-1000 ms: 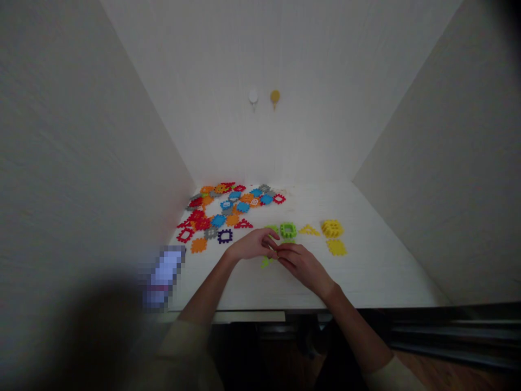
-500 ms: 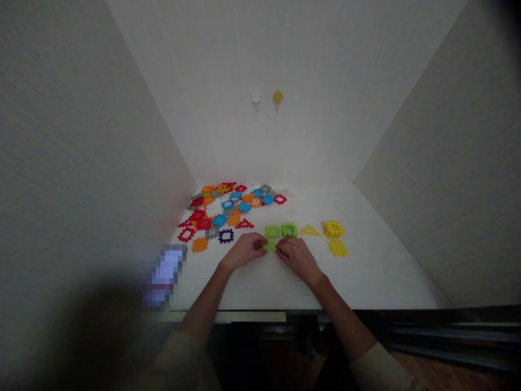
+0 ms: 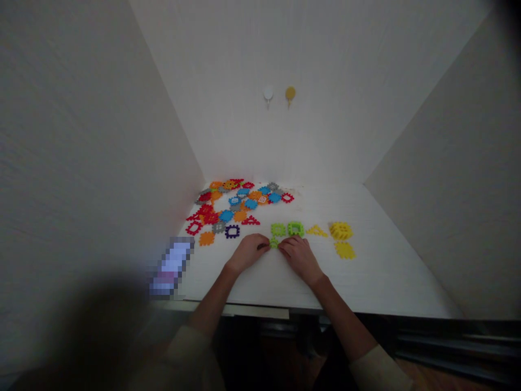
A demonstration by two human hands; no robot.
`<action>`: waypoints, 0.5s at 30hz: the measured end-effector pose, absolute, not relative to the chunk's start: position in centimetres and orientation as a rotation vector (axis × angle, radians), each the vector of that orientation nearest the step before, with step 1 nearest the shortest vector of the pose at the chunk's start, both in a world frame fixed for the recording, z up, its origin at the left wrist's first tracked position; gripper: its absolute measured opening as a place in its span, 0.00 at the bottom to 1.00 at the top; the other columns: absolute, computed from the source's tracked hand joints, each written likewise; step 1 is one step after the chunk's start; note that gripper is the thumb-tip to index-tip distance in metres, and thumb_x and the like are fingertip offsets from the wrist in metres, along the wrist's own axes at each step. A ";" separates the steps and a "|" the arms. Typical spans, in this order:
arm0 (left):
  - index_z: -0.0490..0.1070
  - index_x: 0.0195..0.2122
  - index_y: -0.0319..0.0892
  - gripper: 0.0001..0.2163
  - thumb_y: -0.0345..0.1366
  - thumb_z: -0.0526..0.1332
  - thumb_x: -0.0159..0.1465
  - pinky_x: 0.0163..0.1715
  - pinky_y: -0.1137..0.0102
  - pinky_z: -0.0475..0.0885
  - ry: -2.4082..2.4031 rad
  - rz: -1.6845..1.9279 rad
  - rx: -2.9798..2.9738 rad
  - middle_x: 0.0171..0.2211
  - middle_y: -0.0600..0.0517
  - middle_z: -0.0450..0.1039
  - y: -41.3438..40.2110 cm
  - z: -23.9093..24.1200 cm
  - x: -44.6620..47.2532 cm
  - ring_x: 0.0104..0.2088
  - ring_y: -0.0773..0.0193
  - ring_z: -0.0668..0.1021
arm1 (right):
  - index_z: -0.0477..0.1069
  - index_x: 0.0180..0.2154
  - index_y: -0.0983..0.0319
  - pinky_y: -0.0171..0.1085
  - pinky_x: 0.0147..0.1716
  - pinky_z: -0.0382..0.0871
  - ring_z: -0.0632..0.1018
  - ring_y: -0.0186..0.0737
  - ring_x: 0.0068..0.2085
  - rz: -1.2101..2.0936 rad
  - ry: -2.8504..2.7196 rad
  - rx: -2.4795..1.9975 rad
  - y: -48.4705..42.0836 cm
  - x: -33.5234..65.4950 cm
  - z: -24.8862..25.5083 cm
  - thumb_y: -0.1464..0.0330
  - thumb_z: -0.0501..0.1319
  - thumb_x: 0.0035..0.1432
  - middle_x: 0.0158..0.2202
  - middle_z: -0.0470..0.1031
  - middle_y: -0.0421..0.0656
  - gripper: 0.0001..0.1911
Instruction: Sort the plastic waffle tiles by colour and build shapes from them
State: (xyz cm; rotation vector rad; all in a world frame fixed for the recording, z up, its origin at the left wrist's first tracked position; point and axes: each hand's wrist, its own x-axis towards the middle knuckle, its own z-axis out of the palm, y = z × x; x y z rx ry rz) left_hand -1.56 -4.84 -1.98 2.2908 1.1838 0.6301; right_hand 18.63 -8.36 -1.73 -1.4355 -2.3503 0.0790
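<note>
A small light-green toothed building piece is pinched between my two hands above the white table, partly hidden by fingers. My left hand closes on its left side, and my right hand grips the right side. Just behind it lies a flat green square frame piece. To the right of that sits a thicker green frame, close to my right knuckles. A yellow triangle piece lies farther right.
Yellow pieces stand assembled as a block, with a yellow square in front. Red, orange, blue and grey pieces spread over the back left. A dark blue frame lies left of my hands. A pixelated device lies at the left edge.
The view has shifted, so the scene sits farther right. My hands have drawn slightly closer together, and less of the green piece shows between them.
</note>
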 end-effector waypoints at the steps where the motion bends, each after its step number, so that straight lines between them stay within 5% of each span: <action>1: 0.76 0.37 0.42 0.07 0.34 0.60 0.61 0.45 0.70 0.69 1.181 0.634 2.311 0.38 0.51 0.77 -4.9 -1.9 -1.5 0.40 0.63 0.76 | 0.75 0.38 0.58 0.41 0.41 0.59 0.71 0.43 0.44 0.078 -2.351 -1.437 -8.4 18.6 -1.7 0.68 0.56 0.62 0.39 0.77 0.44 0.09; 15: 0.76 0.38 0.44 0.08 0.38 0.59 0.62 0.50 0.66 0.67 1.196 0.745 2.296 0.41 0.50 0.76 -5.2 -2.8 -2.0 0.44 0.62 0.75 | 0.73 0.44 0.62 0.47 0.50 0.66 0.72 0.46 0.49 0.126 -1.954 -1.482 -11.2 23.2 -3.9 0.63 0.59 0.58 0.48 0.73 0.50 0.14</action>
